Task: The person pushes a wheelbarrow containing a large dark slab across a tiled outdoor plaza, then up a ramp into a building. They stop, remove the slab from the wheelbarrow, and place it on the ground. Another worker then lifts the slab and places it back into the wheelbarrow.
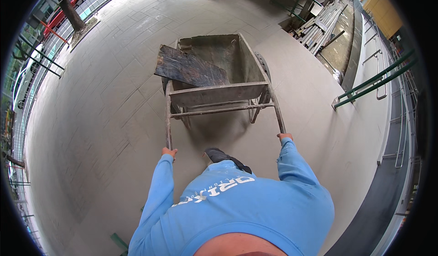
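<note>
While my left hand and right hand each curl tightly round a handle, the cart sits straight ahead, pale paving spreading wide on both sides; one dark board overhangs the cart's left edge, two green rails stand rightward.

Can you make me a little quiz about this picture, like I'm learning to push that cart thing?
1. What does the left hand grip, and what does the right hand grip?
2. True or false: the dark board sticks out past the left side of the cart.
3. What colour is the right sleeve? a) red b) light blue c) green

Key: 1. The left handle and the right handle. 2. True. 3. b
</note>
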{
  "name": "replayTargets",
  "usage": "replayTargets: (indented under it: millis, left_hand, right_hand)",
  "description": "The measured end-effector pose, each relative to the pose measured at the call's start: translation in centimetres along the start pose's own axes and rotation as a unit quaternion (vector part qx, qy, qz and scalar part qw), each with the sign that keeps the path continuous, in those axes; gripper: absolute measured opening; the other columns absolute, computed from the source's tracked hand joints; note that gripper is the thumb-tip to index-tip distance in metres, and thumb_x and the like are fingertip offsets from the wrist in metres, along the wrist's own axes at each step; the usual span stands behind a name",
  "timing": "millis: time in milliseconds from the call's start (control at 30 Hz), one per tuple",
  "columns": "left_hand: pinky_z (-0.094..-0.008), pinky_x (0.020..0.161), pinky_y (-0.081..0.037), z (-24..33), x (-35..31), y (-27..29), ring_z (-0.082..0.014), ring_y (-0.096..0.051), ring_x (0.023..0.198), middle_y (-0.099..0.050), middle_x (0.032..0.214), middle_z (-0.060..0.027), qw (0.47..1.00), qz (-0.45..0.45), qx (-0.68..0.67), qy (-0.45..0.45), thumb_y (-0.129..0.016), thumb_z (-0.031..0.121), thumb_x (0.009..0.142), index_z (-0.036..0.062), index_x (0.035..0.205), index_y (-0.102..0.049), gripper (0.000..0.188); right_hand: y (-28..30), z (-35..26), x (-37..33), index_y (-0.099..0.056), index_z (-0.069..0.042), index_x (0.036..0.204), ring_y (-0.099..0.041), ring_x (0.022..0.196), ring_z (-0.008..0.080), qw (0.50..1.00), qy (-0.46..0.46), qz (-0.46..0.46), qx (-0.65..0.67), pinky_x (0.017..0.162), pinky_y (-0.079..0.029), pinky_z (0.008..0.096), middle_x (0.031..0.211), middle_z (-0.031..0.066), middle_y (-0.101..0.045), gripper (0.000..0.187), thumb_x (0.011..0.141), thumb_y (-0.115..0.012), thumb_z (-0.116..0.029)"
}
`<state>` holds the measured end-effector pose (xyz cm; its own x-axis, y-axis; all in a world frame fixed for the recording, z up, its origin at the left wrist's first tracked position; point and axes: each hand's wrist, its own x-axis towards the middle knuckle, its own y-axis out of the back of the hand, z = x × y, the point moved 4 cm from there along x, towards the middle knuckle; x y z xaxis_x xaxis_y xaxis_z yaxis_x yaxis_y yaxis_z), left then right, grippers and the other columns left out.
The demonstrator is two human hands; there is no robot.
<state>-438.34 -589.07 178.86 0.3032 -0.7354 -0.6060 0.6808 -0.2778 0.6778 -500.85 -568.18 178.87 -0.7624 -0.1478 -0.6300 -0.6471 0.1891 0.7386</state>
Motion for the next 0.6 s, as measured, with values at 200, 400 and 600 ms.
replayTargets:
  millis: [200, 400, 600]
  left_hand:
    - [-0.0357, 0.036, -0.045, 3.3, 3.6, 3.6, -0.0220, -0.055, 0.043, -0.057, 0.062, -0.0166, 0.997, -0.056, 0.049, -0.009, -0.072, 0.014, 0.071, -0.0076, 0.090, -0.047, 0.038]
    - [-0.0348, 0.037, -0.044, 11.3, 8.5, -11.9, -0.0203, -0.054, 0.042, -0.057, 0.061, -0.0151, 0.994, -0.080, 0.048, -0.051, -0.072, 0.015, 0.071, -0.0082, 0.092, -0.048, 0.040]
    - [-0.0346, 0.042, -0.045, 29.6, 20.9, -25.1, -0.0200, -0.056, 0.044, -0.058, 0.061, -0.0143, 0.996, -0.040, 0.044, -0.064, -0.073, 0.020, 0.072, -0.0068, 0.090, -0.050, 0.039]
  right_hand:
    - [-5.0, 5.3, -0.8, -0.064, 0.004, 0.087, -0.063, 0.066, 0.0270, 1.000, -0.027, 0.013, 0.009, 0.063, -0.050, 0.0367, 0.077, 0.0165, -0.064, 0.042, 0.062, -0.072, -0.028]
    - [-4.3, 3.8, 17.1, -0.063, 0.005, 0.086, -0.063, 0.065, 0.0287, 0.998, -0.044, 0.021, 0.038, 0.062, -0.050, 0.0375, 0.076, 0.0173, -0.063, 0.042, 0.062, -0.072, -0.029]
    - [-5.8, -12.8, 40.2, -0.064, 0.005, 0.084, -0.063, 0.065, 0.0288, 0.998, 0.010, 0.040, 0.050, 0.062, -0.050, 0.0377, 0.076, 0.0176, -0.063, 0.042, 0.063, -0.072, -0.030]
